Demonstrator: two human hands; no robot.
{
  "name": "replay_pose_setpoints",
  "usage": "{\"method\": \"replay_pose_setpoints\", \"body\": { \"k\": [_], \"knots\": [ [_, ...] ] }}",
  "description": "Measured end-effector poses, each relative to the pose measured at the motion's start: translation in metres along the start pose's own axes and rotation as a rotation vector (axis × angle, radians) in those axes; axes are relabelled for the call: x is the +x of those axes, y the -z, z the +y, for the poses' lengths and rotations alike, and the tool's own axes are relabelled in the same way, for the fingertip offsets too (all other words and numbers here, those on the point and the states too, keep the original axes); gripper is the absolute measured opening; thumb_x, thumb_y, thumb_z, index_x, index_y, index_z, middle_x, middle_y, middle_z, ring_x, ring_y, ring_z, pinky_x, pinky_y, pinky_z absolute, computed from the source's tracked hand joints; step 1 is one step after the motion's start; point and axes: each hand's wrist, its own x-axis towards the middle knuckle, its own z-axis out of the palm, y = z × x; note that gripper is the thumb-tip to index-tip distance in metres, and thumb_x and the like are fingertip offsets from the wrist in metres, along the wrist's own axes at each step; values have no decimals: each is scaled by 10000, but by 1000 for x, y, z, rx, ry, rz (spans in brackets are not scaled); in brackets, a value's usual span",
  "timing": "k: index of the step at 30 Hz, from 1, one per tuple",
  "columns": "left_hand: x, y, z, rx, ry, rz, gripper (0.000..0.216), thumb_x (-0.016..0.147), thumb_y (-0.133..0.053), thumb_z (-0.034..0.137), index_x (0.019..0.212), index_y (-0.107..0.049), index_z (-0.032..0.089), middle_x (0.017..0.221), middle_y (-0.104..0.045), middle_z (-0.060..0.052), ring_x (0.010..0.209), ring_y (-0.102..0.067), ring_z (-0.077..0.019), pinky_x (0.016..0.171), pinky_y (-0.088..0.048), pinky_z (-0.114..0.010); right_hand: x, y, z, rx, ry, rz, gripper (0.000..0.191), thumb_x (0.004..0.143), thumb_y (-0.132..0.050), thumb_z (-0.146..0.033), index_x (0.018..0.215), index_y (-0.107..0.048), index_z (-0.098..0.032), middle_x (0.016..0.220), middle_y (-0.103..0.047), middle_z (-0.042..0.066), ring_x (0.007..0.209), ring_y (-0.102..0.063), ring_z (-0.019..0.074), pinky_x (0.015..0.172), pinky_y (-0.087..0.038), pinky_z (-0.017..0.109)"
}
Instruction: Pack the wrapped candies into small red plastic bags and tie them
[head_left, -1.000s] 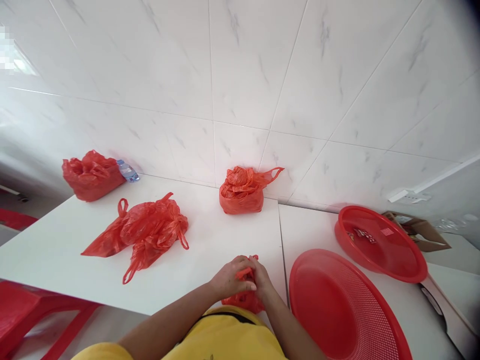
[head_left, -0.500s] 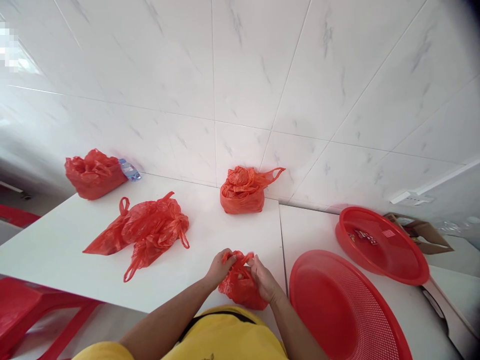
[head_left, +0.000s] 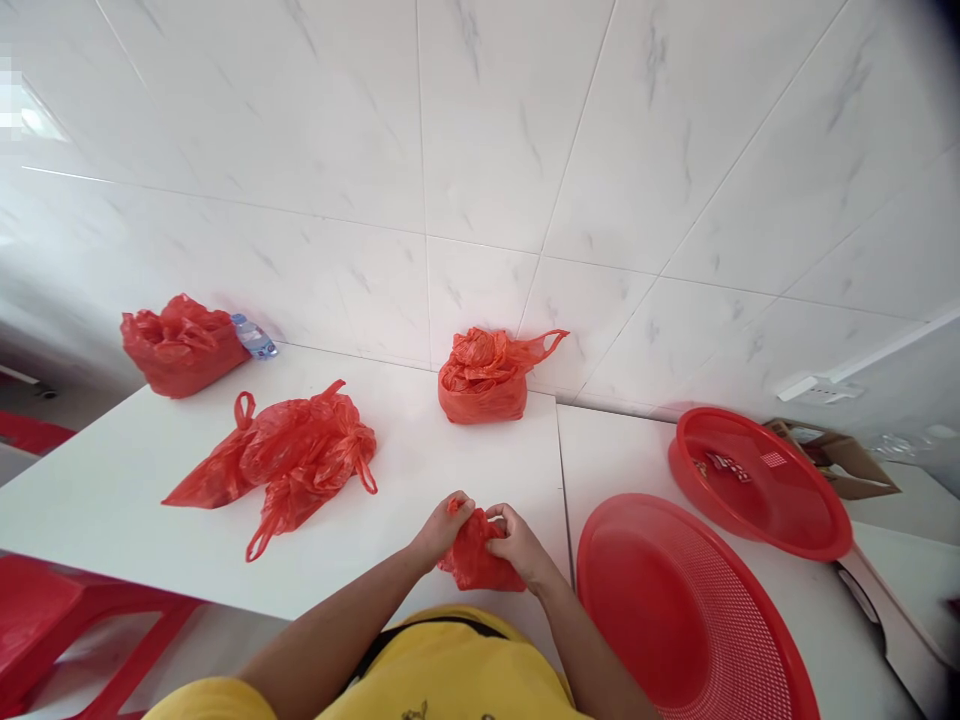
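A small red plastic bag [head_left: 484,562] sits at the front of the white table, close to my body. My left hand [head_left: 444,528] is closed on the bag's gathered top, with a bit of red plastic poking out above the thumb. From the other side, my right hand [head_left: 519,545] pinches the bag's upper right part between curled fingers and thumb. What the bag contains is hidden. Left of my hands lie several tied red bags [head_left: 300,450] with loop handles. Another full red bag [head_left: 482,385] stands against the wall.
A big red bag [head_left: 184,350] and a plastic bottle [head_left: 253,337] stand at the far left. To the right are a large red basket [head_left: 645,600] and a second red basket [head_left: 757,480] with small packets inside. Behind is a cardboard box [head_left: 855,465]. A red stool [head_left: 45,610] stands lower left.
My hands have come closer together over the small bag. Its top, spread with an opening before, is now bunched, and my right hand has shifted its hold. The view has moved slightly.
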Motion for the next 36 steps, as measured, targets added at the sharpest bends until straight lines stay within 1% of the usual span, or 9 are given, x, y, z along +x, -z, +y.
{"method": "replay_pose_setpoints", "body": {
  "k": [4, 7, 10, 15, 17, 22, 27, 31, 36],
  "knots": [
    [-7, -4, 2, 10, -6, -47, 347, 833, -490, 539, 721, -458, 213, 632, -458, 51, 591, -428, -128, 589, -353, -257, 9, 0, 12, -325, 30, 281, 227, 627, -587, -170, 842, -590, -243, 605, -573, -58, 554, -509, 131, 513, -362, 240],
    [-11, -5, 3, 49, -29, -72, 348, 841, -483, 537, 732, -477, 206, 660, -488, 40, 628, -454, -135, 624, -374, -264, 11, 0, 13, -394, 51, 360, 132, 676, -557, -208, 785, -619, -248, 636, -638, -34, 589, -544, 151, 553, -387, 266],
    [-10, -4, 2, 111, -56, -76, 333, 864, -450, 513, 747, -480, 203, 656, -493, 41, 626, -459, -137, 626, -383, -271, 8, 1, 8, -284, 55, 281, 271, 668, -547, -191, 899, -679, -238, 879, -717, 10, 799, -625, 191, 708, -458, 298],
    [-4, 5, -3, 262, -154, -13, 277, 892, -410, 425, 741, -487, 206, 697, -519, 24, 689, -491, -152, 676, -407, -283, 4, 9, 5, 271, -2, 59, 428, 680, -651, -285, 1103, -646, -217, 1075, -706, 61, 945, -643, 208, 852, -482, 338],
    [-2, 14, -5, 346, -198, 15, 245, 883, -423, 377, 732, -508, 204, 745, -547, 1, 739, -515, -167, 722, -419, -299, 7, 16, 11, 361, -16, 152, 416, 662, -693, -349, 1046, -661, -191, 987, -720, 71, 871, -655, 201, 819, -497, 339],
    [0, 54, -19, 579, -222, 83, 171, 834, -494, 269, 705, -572, 188, 835, -578, -56, 832, -541, -208, 830, -414, -361, 17, 37, 40, 243, -105, 545, 231, 542, -707, -269, 752, -648, -191, 574, -617, -21, 570, -577, 144, 591, -471, 273],
    [-6, 86, -29, 741, -73, 152, 201, 831, -479, 218, 650, -563, 185, 750, -567, -33, 691, -539, -171, 715, -432, -323, 19, 44, 53, 173, -125, 631, 257, 548, -648, -230, 801, -638, -186, 593, -615, -25, 583, -584, 144, 572, -466, 260],
    [-7, 89, -16, 792, -54, 222, 118, 822, -510, 226, 874, -611, 194, 911, -619, -58, 787, -590, -183, 773, -460, -332, 14, 57, 57, 64, -157, 647, 470, 579, -652, -310, 1032, -616, -191, 770, -683, 19, 757, -658, 191, 638, -504, 274],
    [-3, 57, 3, 829, -173, 208, 557, 701, -673, 243, 1242, -539, 230, 1351, -506, -102, 1245, -464, -241, 1038, -375, -347, 1, 67, 87, -93, -240, 542, 418, 562, -631, -457, 905, -641, -218, 831, -712, 81, 799, -695, 268, 612, -545, 329]
  ]
}}
